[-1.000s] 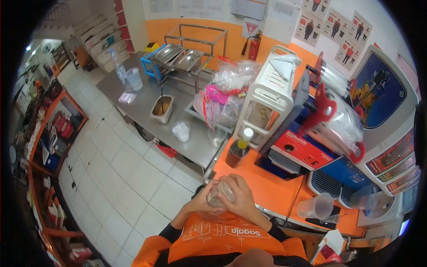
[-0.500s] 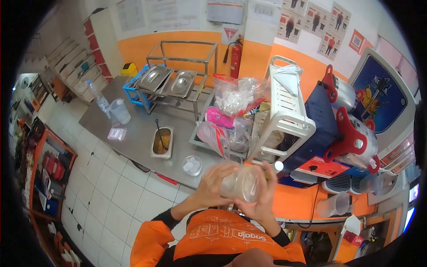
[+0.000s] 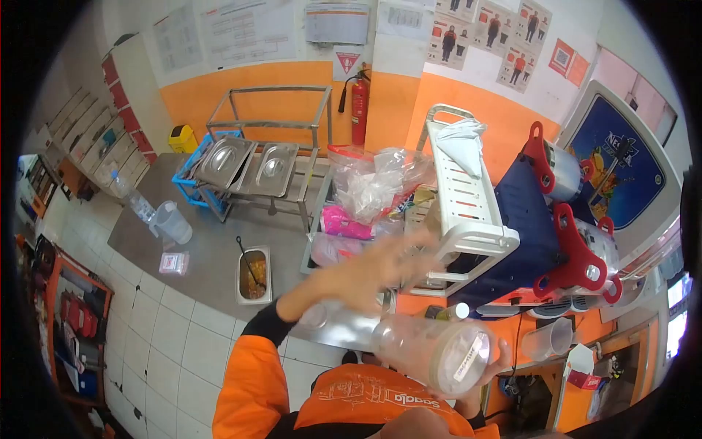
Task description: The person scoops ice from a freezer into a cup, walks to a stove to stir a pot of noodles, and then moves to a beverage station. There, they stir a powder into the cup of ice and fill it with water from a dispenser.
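My right hand (image 3: 499, 364) grips a clear plastic jar (image 3: 417, 340) from its far side. The jar lies tilted in front of my apron, with a round labelled end (image 3: 462, 360) facing up towards me. My left hand (image 3: 373, 271) is off the jar, stretched out over the edge of the counter with its fingers apart, blurred by motion. Beyond its fingers stand a white slatted rack (image 3: 468, 197) and a grey tray (image 3: 316, 219) of plastic bags. A small clear tub (image 3: 314, 316) shows partly below my left forearm.
A steel pan (image 3: 254, 282) of food with a ladle sits on the steel counter (image 3: 208, 256). Left of it are a measuring jug (image 3: 173, 223) and a bottle (image 3: 135, 201). Lidded pans (image 3: 269, 170) rest on a metal frame. Red-handled dispensers (image 3: 581, 252) stand right, above another jug (image 3: 548, 338).
My left hand has let go of the jar and moved up and forward. My right hand has brought the jar down, closer to me. The view has shifted slightly.
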The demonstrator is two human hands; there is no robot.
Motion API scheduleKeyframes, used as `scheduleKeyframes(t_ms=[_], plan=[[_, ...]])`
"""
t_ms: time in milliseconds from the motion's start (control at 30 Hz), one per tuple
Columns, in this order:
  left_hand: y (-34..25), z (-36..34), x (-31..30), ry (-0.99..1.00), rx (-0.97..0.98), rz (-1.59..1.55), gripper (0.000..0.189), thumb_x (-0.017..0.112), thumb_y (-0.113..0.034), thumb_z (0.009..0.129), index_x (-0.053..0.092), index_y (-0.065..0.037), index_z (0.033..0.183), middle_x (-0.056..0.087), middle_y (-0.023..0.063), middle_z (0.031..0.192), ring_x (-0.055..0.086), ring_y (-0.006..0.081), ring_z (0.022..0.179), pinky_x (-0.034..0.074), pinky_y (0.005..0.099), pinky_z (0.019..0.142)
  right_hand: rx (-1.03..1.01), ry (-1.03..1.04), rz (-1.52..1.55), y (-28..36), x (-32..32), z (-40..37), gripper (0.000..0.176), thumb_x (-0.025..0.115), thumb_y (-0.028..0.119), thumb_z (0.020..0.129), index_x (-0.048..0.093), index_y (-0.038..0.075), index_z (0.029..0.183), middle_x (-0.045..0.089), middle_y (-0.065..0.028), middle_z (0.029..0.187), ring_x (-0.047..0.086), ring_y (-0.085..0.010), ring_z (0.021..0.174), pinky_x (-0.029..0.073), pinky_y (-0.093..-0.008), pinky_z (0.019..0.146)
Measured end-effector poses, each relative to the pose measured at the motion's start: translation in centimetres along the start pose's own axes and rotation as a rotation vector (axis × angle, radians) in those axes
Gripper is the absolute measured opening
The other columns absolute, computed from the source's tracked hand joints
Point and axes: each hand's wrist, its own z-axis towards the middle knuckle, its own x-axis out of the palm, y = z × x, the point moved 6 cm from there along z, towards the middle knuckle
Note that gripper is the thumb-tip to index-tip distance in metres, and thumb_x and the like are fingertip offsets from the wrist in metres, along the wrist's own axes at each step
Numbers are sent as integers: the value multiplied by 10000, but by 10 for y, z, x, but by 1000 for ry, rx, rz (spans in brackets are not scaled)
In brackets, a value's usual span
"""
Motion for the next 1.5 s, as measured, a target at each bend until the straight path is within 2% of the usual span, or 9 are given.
scheduleKeyframes(t_ms=[67, 167, 400, 667, 867, 1033, 1167, 1367, 1500], plan=[[89, 18, -16, -313, -250, 317, 819, 700, -505, 623, 408, -163, 1307, 294, 192, 1360, 244, 385, 1280, 228, 501, 1015, 145, -14, 142, 6, 5, 10, 1133, 896, 268, 473, 139, 242, 1315, 391, -261, 1226, 524, -405, 1047, 468, -488, 861], [167, 36, -13, -319, -324, 688, 775, 709, -482, 617, 444, -210, 1293, 298, 190, 1372, 236, 369, 1295, 235, 495, 1022, 468, 22, 214, -30, 5, -31, 1065, 889, 246, 500, 174, 200, 1288, 384, -284, 1224, 530, -407, 1039, 471, -494, 853], [313, 2, 23, -68, -491, 1060, 229, 592, -60, 692, 650, -133, 901, 555, 165, 1101, 643, 260, 680, 513, 358, 533, 183, 131, 71, -14, 22, -1, 1040, 888, 234, 507, 181, 146, 1265, 379, -310, 1213, 542, -389, 1032, 481, -464, 850], [347, -89, 28, 471, -977, 734, 387, 636, -365, 700, 664, -135, 1011, 598, 135, 1116, 549, 312, 1076, 424, 453, 895, 187, 144, 109, -19, 30, 13, 1053, 892, 223, 498, 191, 118, 1276, 384, -289, 1217, 517, -388, 1060, 456, -475, 857], [298, -75, 11, 552, -998, 560, 664, 525, -598, 722, 545, -168, 1227, 433, 192, 1314, 346, 393, 1242, 185, 579, 1021, 251, 112, 39, -30, 31, 23, 1193, 908, 325, 425, 157, 51, 1311, 369, -212, 1251, 462, -311, 1128, 401, -405, 941], [193, -39, -32, 732, -931, 509, 769, 521, -623, 747, 476, -59, 1268, 361, 264, 1338, 355, 423, 1226, 273, 477, 1016, 317, 19, -62, -33, 22, 28, 1235, 914, 312, 410, 130, 57, 1329, 309, -175, 1285, 402, -290, 1182, 368, -401, 985], [54, 3, -38, 193, 19, 27, 864, 754, -431, 639, 390, -15, 1303, 429, 232, 1290, 409, 363, 1202, 344, 403, 978, 348, -12, -51, -34, 27, 37, 1227, 906, 318, 436, 115, 56, 1337, 301, -181, 1293, 393, -297, 1189, 367, -404, 986], [18, 17, 3, 433, -152, -369, 959, 813, -321, 547, 332, -38, 1327, 487, 190, 1235, 480, 326, 1144, 380, 375, 958, 130, -38, -130, -22, 36, 57, 1168, 868, 390, 504, 111, 84, 1339, 254, -280, 1341, 382, -397, 1204, 347, -479, 982], [93, 35, -52, -161, -83, -225, 918, 844, -236, 525, 362, -67, 1288, 536, 98, 1161, 506, 203, 1108, 415, 336, 923, -19, -294, -178, -19, 9, 44, 1068, 732, 582, 617, 116, 106, 1348, 292, -268, 1308, 421, -394, 1156, 365, -479, 954]])
